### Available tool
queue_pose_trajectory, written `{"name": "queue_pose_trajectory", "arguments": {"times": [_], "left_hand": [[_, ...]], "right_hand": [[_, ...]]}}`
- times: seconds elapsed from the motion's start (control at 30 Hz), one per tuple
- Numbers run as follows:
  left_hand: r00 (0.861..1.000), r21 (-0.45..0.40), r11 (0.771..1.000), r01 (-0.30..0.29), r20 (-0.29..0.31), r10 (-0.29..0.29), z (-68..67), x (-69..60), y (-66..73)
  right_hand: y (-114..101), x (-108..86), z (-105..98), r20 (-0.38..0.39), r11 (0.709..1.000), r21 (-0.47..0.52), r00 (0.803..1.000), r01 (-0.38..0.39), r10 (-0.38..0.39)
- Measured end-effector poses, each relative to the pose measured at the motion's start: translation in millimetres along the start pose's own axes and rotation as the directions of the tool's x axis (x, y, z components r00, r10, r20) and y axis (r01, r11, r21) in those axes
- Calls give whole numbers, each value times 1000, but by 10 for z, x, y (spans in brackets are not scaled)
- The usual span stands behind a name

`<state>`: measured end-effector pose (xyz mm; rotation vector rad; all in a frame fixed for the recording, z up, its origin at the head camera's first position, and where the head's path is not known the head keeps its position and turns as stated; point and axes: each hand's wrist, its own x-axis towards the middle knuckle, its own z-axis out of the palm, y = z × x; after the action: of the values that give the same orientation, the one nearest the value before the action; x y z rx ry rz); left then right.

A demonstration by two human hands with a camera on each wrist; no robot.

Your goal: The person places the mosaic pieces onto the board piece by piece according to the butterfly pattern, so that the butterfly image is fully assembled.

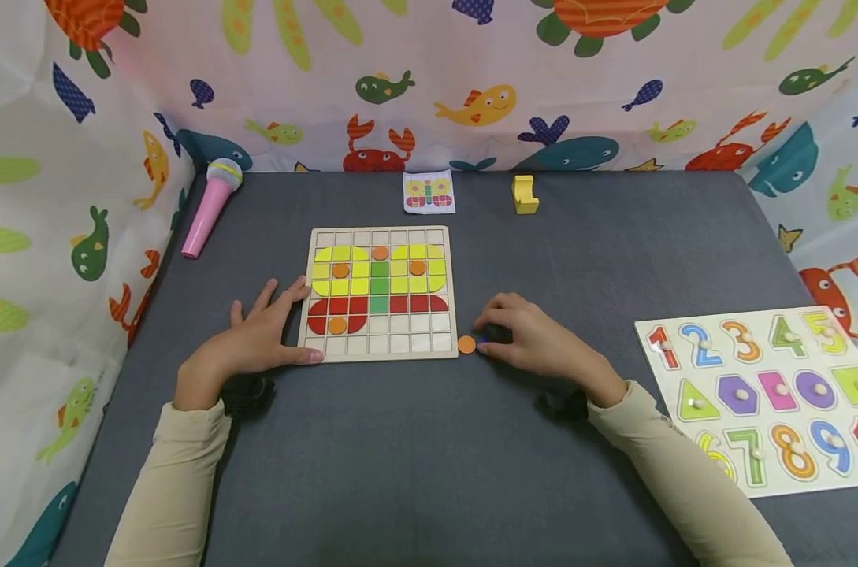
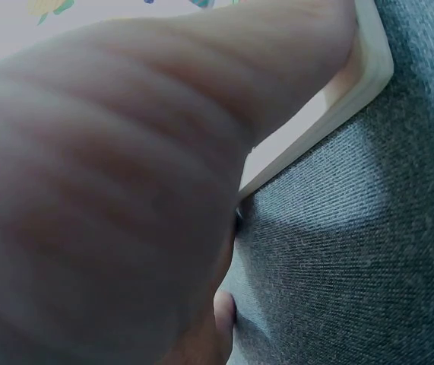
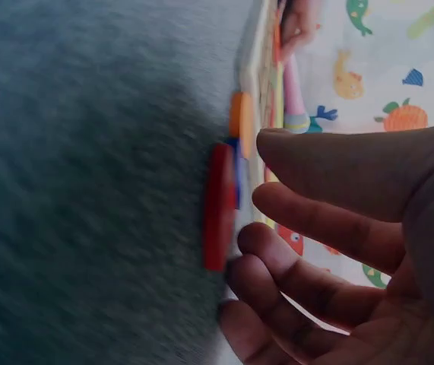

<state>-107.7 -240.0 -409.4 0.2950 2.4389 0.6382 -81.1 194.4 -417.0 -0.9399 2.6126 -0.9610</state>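
Note:
A square wooden grid board (image 1: 380, 344) lies on the grey table, its cells partly filled with yellow, red, green and orange pieces. My left hand (image 1: 261, 335) rests at its left side, the fingers spread along the edge and the thumb on the near left corner; in the left wrist view this hand (image 2: 118, 175) hides most of the board (image 2: 300, 141). Right of the board, my right hand (image 1: 531, 335) hovers over loose pieces, thumb and fingers apart. An orange disc (image 1: 467, 344) lies beside the board. The right wrist view shows a red piece (image 3: 218, 209) and a blue piece (image 3: 238, 182) below the fingertips.
A small picture card (image 1: 429, 201) and a yellow block (image 1: 524, 195) stand at the back. A pink toy microphone (image 1: 210, 206) lies at the far left. A number and shape puzzle board (image 1: 744, 425) is by the right arm. A sea-animal printed curtain (image 1: 457, 71) surrounds the table.

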Motion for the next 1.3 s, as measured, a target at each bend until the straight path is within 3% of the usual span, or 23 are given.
{"name": "queue_pose_trajectory", "arguments": {"times": [0.3,0.6,1.0,1.3], "left_hand": [[1000,12,1000,16,6,-16,4,19,-7],[1000,-3,1000,2,5,-2,-4,6,-8],[1000,0,1000,15,-4,-15,17,27,-20],[1000,1,1000,20,-11,-20,20,18,-17]], "right_hand": [[3,-17,72,-13,995,-90,999,46,-48],[-40,63,39,-50,996,-57,996,66,-69],[-153,457,86,-99,986,123,990,116,-104],[-346,875,243,-57,975,182,991,132,-123]]}}
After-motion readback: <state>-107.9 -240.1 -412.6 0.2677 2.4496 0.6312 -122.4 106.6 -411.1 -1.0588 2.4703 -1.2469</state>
